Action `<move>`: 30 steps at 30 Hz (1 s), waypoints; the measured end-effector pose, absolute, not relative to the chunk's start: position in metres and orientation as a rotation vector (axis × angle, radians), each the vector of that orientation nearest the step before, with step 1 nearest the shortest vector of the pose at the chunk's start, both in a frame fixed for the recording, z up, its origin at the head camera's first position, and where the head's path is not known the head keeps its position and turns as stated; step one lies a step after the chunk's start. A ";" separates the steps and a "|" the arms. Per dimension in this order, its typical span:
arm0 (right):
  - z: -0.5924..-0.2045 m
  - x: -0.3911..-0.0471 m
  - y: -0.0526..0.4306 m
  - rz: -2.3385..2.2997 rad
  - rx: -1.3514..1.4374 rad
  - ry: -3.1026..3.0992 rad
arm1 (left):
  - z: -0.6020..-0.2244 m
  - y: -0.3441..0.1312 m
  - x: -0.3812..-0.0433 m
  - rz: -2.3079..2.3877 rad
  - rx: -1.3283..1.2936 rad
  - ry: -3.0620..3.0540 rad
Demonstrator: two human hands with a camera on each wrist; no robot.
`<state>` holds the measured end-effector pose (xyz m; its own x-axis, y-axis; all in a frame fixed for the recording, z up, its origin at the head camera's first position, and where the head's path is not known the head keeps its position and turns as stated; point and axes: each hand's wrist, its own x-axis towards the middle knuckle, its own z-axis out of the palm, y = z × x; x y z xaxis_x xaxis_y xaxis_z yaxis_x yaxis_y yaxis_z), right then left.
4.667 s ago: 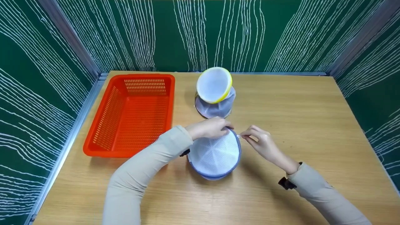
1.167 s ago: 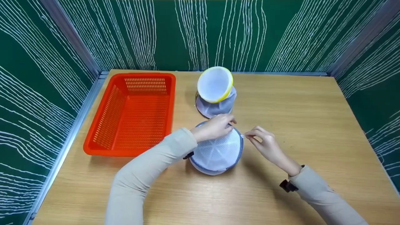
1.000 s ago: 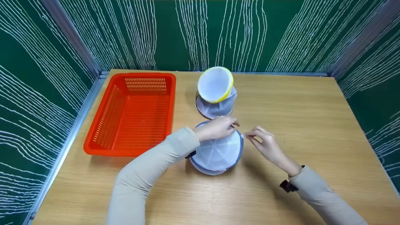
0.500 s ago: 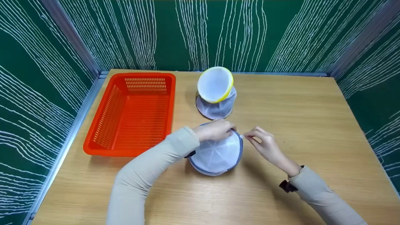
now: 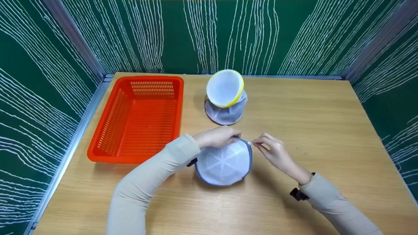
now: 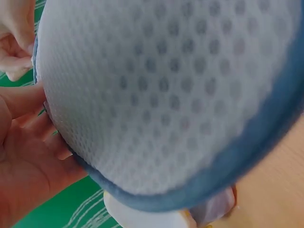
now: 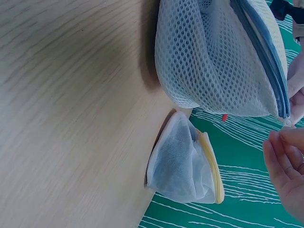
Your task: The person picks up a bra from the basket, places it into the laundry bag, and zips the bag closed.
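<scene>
A left hand (image 5: 216,137) grips the far rim of a blue-edged mesh bag (image 5: 224,163) standing mid-table, fingers curled over its top. To its left sits an orange basket (image 5: 138,119); behind it, a yellow-rimmed mesh bag (image 5: 225,98). On the right, the right hand (image 5: 273,152) pinches the bag's small white zipper pull (image 5: 249,143) between thumb and fingertips.

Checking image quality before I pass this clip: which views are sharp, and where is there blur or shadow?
Head view: evenly lit and sharp, soft shadow under the blue-rimmed mesh bag. Left wrist view: the bag fills the frame, too close, out of focus. Right wrist view: tabletop smeared, yellow-rimmed mesh bag fairly clear, dark shadow under the blue-rimmed one.
</scene>
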<state>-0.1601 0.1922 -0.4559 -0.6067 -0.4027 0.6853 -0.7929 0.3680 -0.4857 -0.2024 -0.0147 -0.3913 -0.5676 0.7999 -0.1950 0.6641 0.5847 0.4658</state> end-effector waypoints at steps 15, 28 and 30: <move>-0.455 -0.158 0.194 1.196 1.010 -2.202 | -0.405 -0.053 -0.197 1.005 0.928 2.535; -0.458 -0.157 0.198 1.213 0.979 -2.181 | -0.419 -0.067 -0.183 1.469 0.625 2.576; -0.456 -0.156 0.197 1.216 0.964 -2.183 | -0.421 -0.068 -0.181 1.524 0.584 2.578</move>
